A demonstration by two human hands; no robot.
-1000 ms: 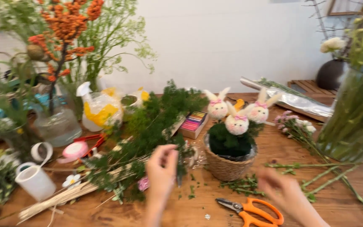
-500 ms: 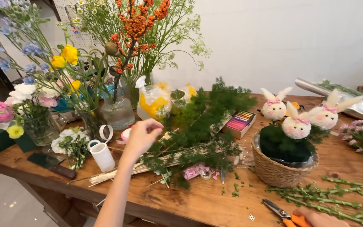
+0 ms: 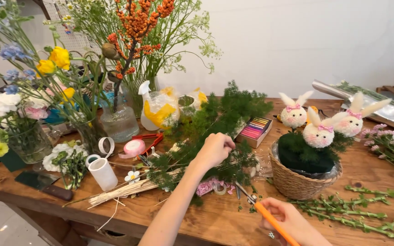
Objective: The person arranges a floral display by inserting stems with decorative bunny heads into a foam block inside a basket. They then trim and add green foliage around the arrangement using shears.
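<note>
My left hand (image 3: 215, 148) reaches into a loose pile of feathery green fern sprigs (image 3: 226, 114) on the wooden table (image 3: 206, 218), with its fingers closed around a sprig. At the bottom edge my right hand (image 3: 290, 223) grips orange-handled scissors (image 3: 263, 212), blades pointing up and left toward the greenery. Right of both hands stands a woven basket (image 3: 297, 182) holding a dark green mound and three white pompom bunnies (image 3: 320, 134) with pink bows.
Glass vases of flowers (image 3: 119, 120) and orange berries crowd the back left. A white cup (image 3: 102, 173), pink tape roll (image 3: 134, 148), red clippers (image 3: 153, 139), dried straw stalks (image 3: 128, 189) and a box of coloured sticks (image 3: 255, 130) lie about. Cut green stems (image 3: 356, 214) lie at right.
The scissors lay on the table a second ago; now my right hand holds them. My left hand swung out left, then came back onto the fern pile. The view shifted left.
</note>
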